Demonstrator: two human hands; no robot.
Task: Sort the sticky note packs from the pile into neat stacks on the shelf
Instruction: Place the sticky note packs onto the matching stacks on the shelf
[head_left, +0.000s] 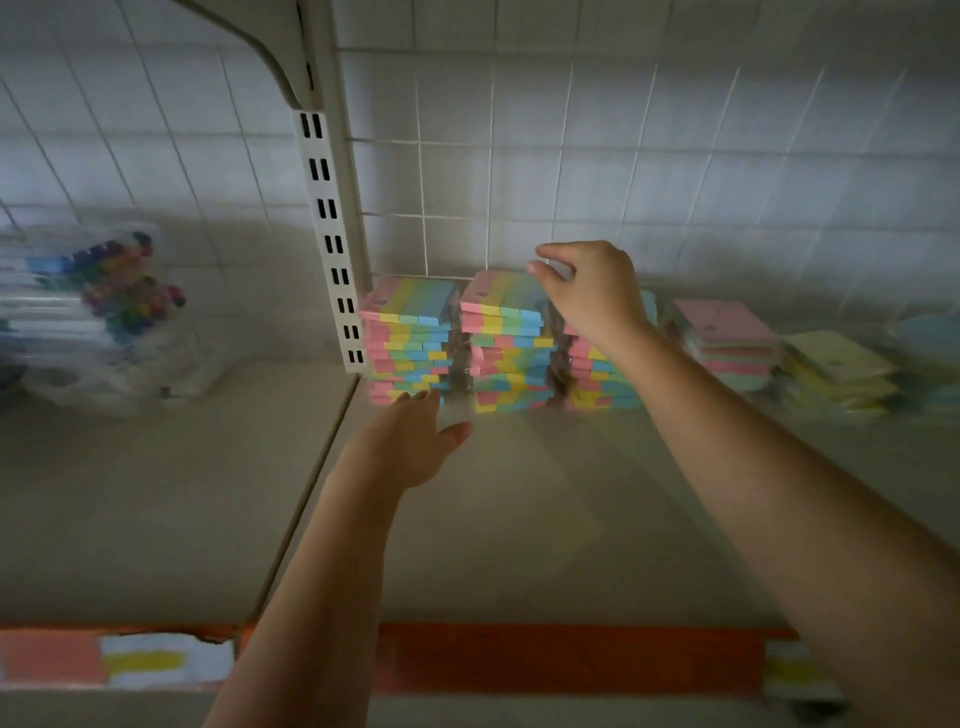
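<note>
Three tall stacks of striped sticky note packs stand at the back of the shelf (519, 519): a left stack (408, 338), a middle stack (506, 338) and a right stack (597, 379), partly hidden by my right wrist. My left hand (410, 441) reaches forward with straight fingers, its fingertips at the base of the left stack. My right hand (587, 291) hovers over the top of the middle and right stacks, fingers loosely bent, with nothing visibly held.
Lower stacks of pink (724, 332) and yellow packs (836, 369) lie further right. A slotted shelf upright (332, 244) stands left of the stacks. A plastic bag of colourful items (98, 312) sits on the left shelf. An orange price strip (571, 657) lines the front edge.
</note>
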